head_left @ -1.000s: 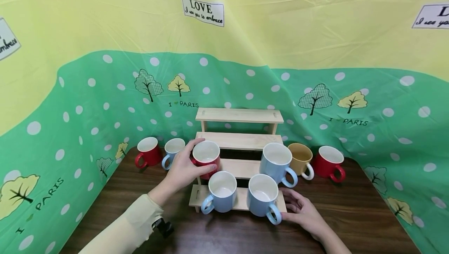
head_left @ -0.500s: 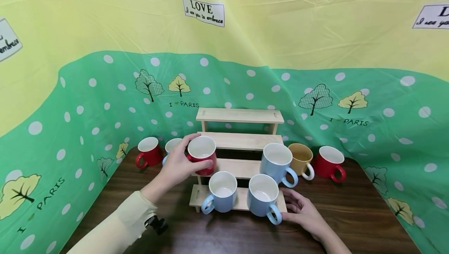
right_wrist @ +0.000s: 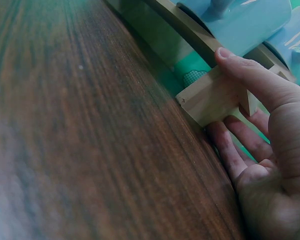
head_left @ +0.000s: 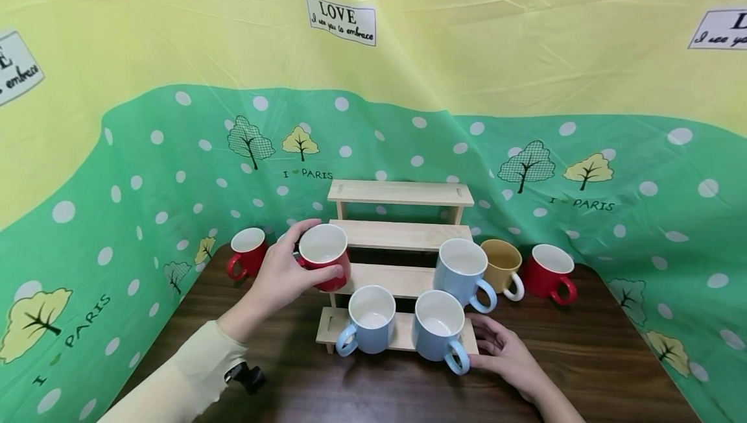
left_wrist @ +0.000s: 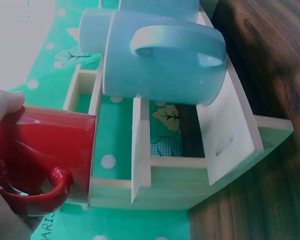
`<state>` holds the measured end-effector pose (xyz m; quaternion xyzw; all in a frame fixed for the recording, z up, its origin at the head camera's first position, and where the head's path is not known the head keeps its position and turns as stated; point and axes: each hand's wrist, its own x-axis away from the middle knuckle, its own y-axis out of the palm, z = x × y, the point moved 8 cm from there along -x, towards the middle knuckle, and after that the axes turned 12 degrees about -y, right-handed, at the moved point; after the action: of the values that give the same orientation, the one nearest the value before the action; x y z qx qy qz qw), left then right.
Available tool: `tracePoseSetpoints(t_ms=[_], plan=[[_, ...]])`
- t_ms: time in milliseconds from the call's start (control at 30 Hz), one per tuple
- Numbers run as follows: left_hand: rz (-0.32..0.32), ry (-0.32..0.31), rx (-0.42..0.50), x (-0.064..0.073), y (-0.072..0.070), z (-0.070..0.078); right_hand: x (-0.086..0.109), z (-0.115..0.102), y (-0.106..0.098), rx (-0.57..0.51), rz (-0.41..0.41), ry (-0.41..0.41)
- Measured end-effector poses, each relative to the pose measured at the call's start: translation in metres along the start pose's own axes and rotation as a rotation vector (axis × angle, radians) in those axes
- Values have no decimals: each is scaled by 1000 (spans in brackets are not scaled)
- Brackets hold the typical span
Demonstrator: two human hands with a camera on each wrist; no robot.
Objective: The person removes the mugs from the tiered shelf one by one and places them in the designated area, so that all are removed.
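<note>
My left hand [head_left: 279,275] grips a red mug [head_left: 337,272] with a white inside, thumb on its near side and fingers behind. The mug is upright, overlapping the left end of the wooden step rack [head_left: 403,192] in the head view; its handle [left_wrist: 37,200] points toward my palm. My right hand [head_left: 506,357] holds the right end of the lowest step, thumb [right_wrist: 240,65] on its front edge and fingers curled at the side. Two light-blue mugs stand on that step, a left one [head_left: 373,329] and a right one [head_left: 434,335]. A third light-blue mug [head_left: 458,274] stands one step higher.
Right of the rack are a tan mug [head_left: 498,267] with a white handle and another red mug [head_left: 543,274]. On the left is a red mug [head_left: 249,254]; a light-blue mug nearby is mostly hidden by my left hand. A patterned cloth [head_left: 408,131] hangs behind the dark wooden table [head_left: 595,345].
My left hand has carried the red mug left and slightly up in the head view, away from the middle of the rack. The right hand and the other mugs have stayed put.
</note>
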<state>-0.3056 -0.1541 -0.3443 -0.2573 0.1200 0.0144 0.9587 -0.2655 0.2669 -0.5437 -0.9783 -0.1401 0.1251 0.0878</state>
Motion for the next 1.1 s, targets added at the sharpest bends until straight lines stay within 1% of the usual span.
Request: tracePoseSetpoints(t_ms=[133, 267, 367, 567, 733, 867, 1000, 1100], plan=[[26, -3, -16, 1, -12, -2, 0, -2, 0, -5, 1, 0], [48, -23, -20, 1, -22, -8, 0, -2, -1, -3, -1, 2], [57, -39, -29, 1, -27, -12, 0, -1, -3, -1, 9, 5], [67, -66, -31, 1, -33, -19, 0, -3, 0, -1, -5, -30], [90, -86, -46, 3, -41, -30, 1, -3, 1, -10, -2, -18], [117, -101, -70, 6, -46, -42, 0, -3, 1, -8, -6, -17], [119, -120, -68, 10, -48, -55, 0, -4, 2, -9, -8, -13], [125, -133, -67, 13, -49, -64, 0, -4, 2, -7, -8, -25]])
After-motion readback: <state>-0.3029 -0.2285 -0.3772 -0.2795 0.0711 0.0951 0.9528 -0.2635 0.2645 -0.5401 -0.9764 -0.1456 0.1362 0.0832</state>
